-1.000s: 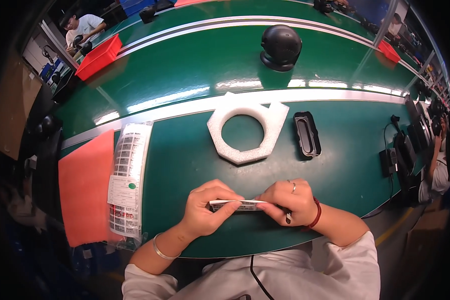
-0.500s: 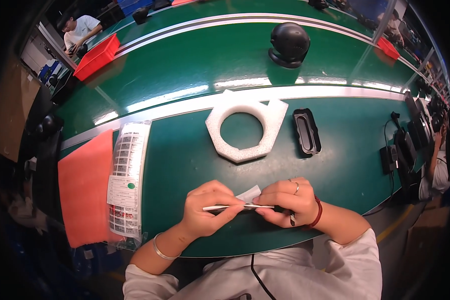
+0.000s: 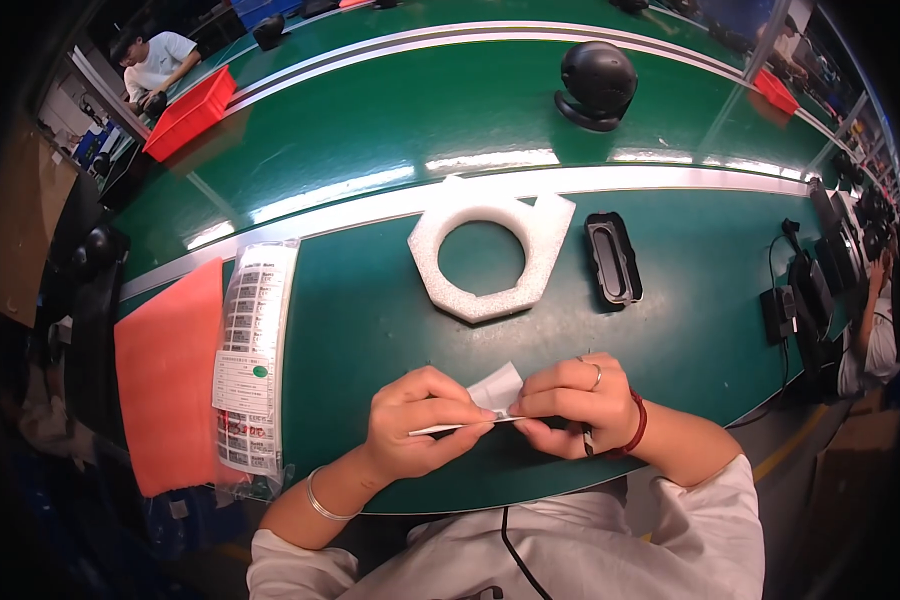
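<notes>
Both my hands meet above the near part of the green table. My left hand (image 3: 418, 422) is closed, with thumb and forefinger pinching a thin white sheet (image 3: 496, 386) seen partly edge-on. The fingertips of my right hand (image 3: 573, 404) pinch the same sheet at its other side. A pale flap of it stands up between the hands. A small dark thin object (image 3: 587, 440) pokes out under my right fingers; its kind is hidden. Beyond my hands lie a white foam ring (image 3: 433, 262) with angular outer edges and a black oblong tray-like part (image 3: 627, 293).
At left lie an orange-pink sheet (image 3: 170, 380) and a clear bag of printed labels (image 3: 255, 320). A black rounded device (image 3: 598, 80) stands on the green belt (image 3: 390, 110) beyond a pale rail. Black adapters and cables (image 3: 778, 312) lie at right. A person (image 3: 160, 65) sits far left near a red bin (image 3: 192, 112).
My fingertips have come closer together on the white sheet, and its flap stands up more. The black rounded device has moved right along the belt.
</notes>
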Demonstrator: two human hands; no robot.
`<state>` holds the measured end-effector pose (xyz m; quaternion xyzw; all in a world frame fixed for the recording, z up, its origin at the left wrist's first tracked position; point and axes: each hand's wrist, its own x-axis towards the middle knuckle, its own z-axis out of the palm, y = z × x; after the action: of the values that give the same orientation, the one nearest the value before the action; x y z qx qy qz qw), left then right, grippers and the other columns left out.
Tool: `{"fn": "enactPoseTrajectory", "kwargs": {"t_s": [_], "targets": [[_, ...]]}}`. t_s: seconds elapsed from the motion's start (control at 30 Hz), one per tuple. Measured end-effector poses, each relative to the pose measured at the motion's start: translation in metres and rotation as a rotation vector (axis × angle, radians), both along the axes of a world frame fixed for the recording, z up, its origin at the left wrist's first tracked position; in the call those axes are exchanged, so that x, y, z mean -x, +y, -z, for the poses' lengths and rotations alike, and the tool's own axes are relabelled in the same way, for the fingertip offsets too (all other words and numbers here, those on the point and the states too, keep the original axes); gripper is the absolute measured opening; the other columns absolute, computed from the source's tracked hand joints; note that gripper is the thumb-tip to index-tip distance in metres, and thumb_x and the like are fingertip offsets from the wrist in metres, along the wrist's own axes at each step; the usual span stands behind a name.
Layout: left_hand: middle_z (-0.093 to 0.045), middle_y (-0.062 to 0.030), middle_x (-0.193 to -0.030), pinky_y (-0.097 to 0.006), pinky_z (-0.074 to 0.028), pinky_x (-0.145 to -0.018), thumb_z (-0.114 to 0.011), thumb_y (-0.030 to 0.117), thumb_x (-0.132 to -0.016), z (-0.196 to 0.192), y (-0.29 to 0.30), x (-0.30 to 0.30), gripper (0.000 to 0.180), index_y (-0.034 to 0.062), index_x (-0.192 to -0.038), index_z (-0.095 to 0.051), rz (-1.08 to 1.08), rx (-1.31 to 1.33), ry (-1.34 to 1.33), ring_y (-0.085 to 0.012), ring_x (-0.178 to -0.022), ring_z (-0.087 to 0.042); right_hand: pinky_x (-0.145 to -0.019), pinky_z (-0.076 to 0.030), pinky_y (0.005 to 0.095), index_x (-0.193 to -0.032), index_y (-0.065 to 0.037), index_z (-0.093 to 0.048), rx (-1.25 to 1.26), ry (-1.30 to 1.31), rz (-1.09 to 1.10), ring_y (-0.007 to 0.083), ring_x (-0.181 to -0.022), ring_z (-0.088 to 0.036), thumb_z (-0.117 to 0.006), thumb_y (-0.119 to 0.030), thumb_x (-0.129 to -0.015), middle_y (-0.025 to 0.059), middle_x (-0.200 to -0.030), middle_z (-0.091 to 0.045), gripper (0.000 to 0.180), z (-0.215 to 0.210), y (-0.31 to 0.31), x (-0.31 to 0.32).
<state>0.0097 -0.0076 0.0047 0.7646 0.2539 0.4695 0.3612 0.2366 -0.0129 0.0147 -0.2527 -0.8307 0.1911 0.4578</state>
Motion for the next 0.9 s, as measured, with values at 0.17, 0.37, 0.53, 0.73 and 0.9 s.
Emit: {"fn": "enactPoseTrajectory", "kwargs": {"t_s": [0.17, 0.37, 0.53, 0.73, 0.9], "targets": [[-0.062, -0.0034, -0.078, -0.027, -0.049, -0.059, -0.079, -0.002, -0.067, 0.0011, -0.0006, -0.0011, 0.017, 0.0057, -0.081, -0.073, -0.003, -0.136, 0.067, -0.0165, -0.068, -0.061, -0.051, -0.050, 0.0254, -0.085, -0.006, -0.070, -0.017, -0.014, -0.005, 0.0155, -0.060, -0.063, -0.075, -0.003, -0.065, 0.0026, -0.080, -0.064, 0.020, 0.0022, -0.0029, -0.0003], [-0.062, -0.0006, -0.078, -0.027, -0.046, -0.059, -0.081, 0.002, -0.064, 0.0001, -0.0010, -0.0047, 0.022, 0.0098, -0.083, -0.075, -0.048, -0.120, 0.047, -0.0151, -0.066, -0.061, -0.044, -0.046, 0.0256, -0.082, -0.006, -0.068, -0.078, 0.018, 0.004, 0.0143, -0.056, -0.059, -0.075, -0.003, -0.064, 0.0029, -0.080, -0.063, 0.020, 0.0053, -0.0053, 0.0022], [-0.062, -0.0003, -0.078, -0.026, -0.047, -0.061, -0.080, -0.001, -0.063, 0.0003, -0.0004, -0.0038, 0.022, 0.0095, -0.081, -0.074, -0.035, -0.161, 0.051, -0.0150, -0.068, -0.061, -0.045, -0.046, 0.0254, -0.082, -0.006, -0.069, -0.107, -0.016, 0.010, 0.0137, -0.058, -0.060, -0.076, -0.005, -0.063, 0.0023, -0.080, -0.064, 0.021, 0.0023, -0.0044, 0.0009], [-0.062, 0.0010, -0.078, -0.025, -0.047, -0.059, -0.081, -0.001, -0.061, -0.0025, -0.0007, -0.0045, 0.024, 0.0112, -0.080, -0.073, -0.050, -0.239, 0.085, -0.0147, -0.069, -0.060, -0.046, -0.047, 0.0251, -0.083, -0.007, -0.068, -0.109, -0.008, 0.024, 0.0135, -0.059, -0.060, -0.076, -0.005, -0.062, 0.0015, -0.081, -0.063, 0.022, 0.0017, -0.0046, 0.0036], [-0.062, 0.0025, -0.078, -0.025, -0.047, -0.058, -0.082, 0.000, -0.059, -0.0025, -0.0028, -0.0055, 0.026, 0.0126, -0.080, -0.073, -0.090, -0.324, 0.108, -0.0142, -0.068, -0.059, -0.046, -0.046, 0.0251, -0.082, -0.008, -0.067, -0.105, 0.022, 0.033, 0.0135, -0.057, -0.059, -0.074, -0.003, -0.062, 0.0011, -0.080, -0.063, 0.022, 0.0044, -0.0048, 0.0058]]}}
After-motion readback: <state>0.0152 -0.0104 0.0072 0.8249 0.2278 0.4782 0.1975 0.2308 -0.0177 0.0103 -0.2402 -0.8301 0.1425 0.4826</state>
